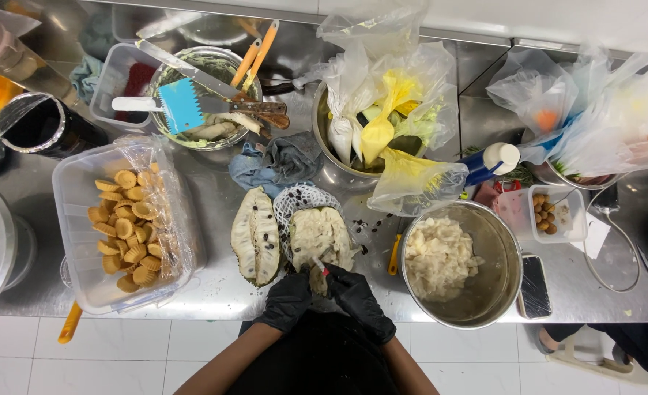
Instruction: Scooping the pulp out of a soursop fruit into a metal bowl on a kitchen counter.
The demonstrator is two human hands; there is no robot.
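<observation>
Black-gloved left hand (pixel 289 298) steadies right fruit half (pixel 319 235), table centre; right hand (pixel 357 298) fingers pinch probably a small tool. Steel bowl (pixel 501 252) at 3 o'clock part-filled with pulp; left half (pixel 257 235) untouched.

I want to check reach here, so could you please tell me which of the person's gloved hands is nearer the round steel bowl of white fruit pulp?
The right hand: it lies just left of the steel bowl, while the left hand sits farther left, beyond it.
</observation>
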